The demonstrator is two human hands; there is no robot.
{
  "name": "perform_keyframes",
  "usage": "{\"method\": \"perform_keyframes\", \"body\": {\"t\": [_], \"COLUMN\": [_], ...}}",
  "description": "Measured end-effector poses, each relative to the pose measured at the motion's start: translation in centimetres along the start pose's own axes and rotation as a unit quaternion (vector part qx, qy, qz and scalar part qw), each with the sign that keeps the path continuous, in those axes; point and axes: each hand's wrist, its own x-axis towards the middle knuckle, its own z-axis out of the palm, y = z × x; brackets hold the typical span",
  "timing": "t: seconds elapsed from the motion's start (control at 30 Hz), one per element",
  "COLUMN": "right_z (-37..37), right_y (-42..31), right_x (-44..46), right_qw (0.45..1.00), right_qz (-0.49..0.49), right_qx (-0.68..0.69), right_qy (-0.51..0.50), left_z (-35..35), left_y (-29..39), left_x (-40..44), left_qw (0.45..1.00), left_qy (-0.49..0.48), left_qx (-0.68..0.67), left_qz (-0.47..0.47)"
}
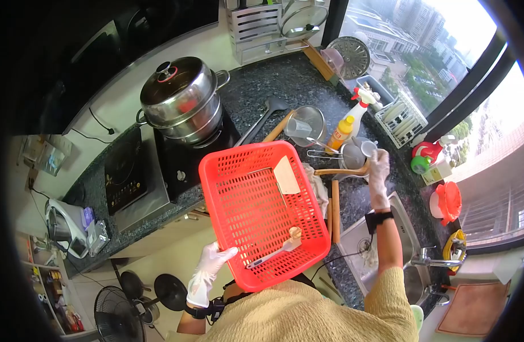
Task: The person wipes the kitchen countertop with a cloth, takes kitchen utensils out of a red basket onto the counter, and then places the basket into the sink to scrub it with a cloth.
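Observation:
My gloved left hand (210, 271) grips the near left rim of a red plastic basket (209, 181), holding it tilted at the counter's edge. Inside lie a flat cream-coloured scraper (286, 175) and a grey-handled spatula (273, 253) with a light brown head. Over the counter, my gloved right hand (378, 168) is closed at the side of a small translucent plastic cup (369, 149). Just below these fingers is a wooden spoon (341, 171); whether they touch it I cannot tell. A wire strainer (352, 155) sits beside the cup.
A steamer pot (182, 102) stands on the cooktop at left. Behind the basket are a black spatula (259, 121), a glass bowl (313, 122), a yellow bottle (341, 132) and a spray bottle (361, 108). Rolling pins (335, 211) lie near the sink (407, 225).

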Motion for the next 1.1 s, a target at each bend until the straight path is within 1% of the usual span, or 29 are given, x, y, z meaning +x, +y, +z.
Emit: {"method": "perform_keyframes", "body": {"t": [0.03,0.1,0.13,0.17,0.23,0.3,0.4,0.5,0.53,0.63,0.67,0.77,0.83,0.9,0.97,1.07,1.1], "right_z": [1.1,3.1,4.4,5.6,7.9,11.4,16.6,18.9,19.2,19.2,18.8,17.8,18.9,14.5,13.9,12.5,12.8], "right_y": [-2.5,-2.9,-4.3,-5.9,-8.2,-8.5,-5.5,-4.2,-3.8,-3.2,-4.0,-5.3,-1.2,-9.3,-7.0,-6.3,-4.4], "right_x": [-2.4,-5.4,-6.7,-8.0,-10.9,-12.7,-13.6,-13.9,-14.0,-13.9,-13.9,-13.4,-12.2,-12.0,-10.9,-11.5,-12.4], "right_qw": [0.997,0.969,0.919,0.835,0.755,0.673,0.681,0.734,0.733,0.774,0.784,0.782,0.862,0.853,0.872,0.766,0.819], "right_qz": [-0.056,-0.128,-0.245,-0.353,-0.470,-0.570,-0.561,-0.541,-0.523,-0.452,-0.392,-0.363,-0.237,-0.154,-0.148,-0.085,-0.022], "right_qx": [0.043,0.039,-0.066,-0.169,-0.204,-0.317,-0.359,-0.308,-0.324,-0.274,-0.268,-0.257,-0.164,-0.283,-0.250,-0.372,-0.277], "right_qy": [-0.022,-0.207,-0.303,-0.388,-0.409,-0.349,-0.305,-0.273,-0.289,-0.348,-0.401,-0.437,-0.416,-0.411,-0.393,-0.517,-0.502], "left_z": [0.0,0.1,0.1,0.2,0.7,1.2,1.6,1.3,1.4,1.2,1.1,1.5,1.4,1.4,1.3,1.6,1.9], "left_y": [0.1,0.4,0.6,0.9,1.6,2.1,2.3,1.8,1.8,1.2,1.1,1.7,1.5,1.1,0.6,1.1,1.4], "left_x": [0.1,0.2,0.3,0.5,0.5,0.2,0.1,0.2,0.2,0.2,0.3,-0.1,0.2,0.7,1.1,1.2,1.1], "left_qw": [1.000,1.000,0.999,0.999,0.999,0.998,0.997,0.997,0.997,0.997,0.997,0.998,0.998,0.998,0.998,0.997,0.997], "left_qy": [0.000,-0.007,-0.013,-0.019,-0.038,-0.049,-0.058,-0.066,-0.068,-0.067,-0.066,-0.056,-0.055,-0.057,-0.060,-0.064,-0.061], "left_qx": [0.009,0.027,0.035,0.042,0.036,0.034,0.041,0.048,0.046,0.041,0.039,0.029,0.029,0.019,0.001,0.043,0.038], "left_qz": [-0.004,-0.008,-0.008,-0.006,0.003,0.008,0.008,0.005,0.006,0.004,0.004,-0.001,-0.002,-0.003,0.000,0.009,0.014]}}
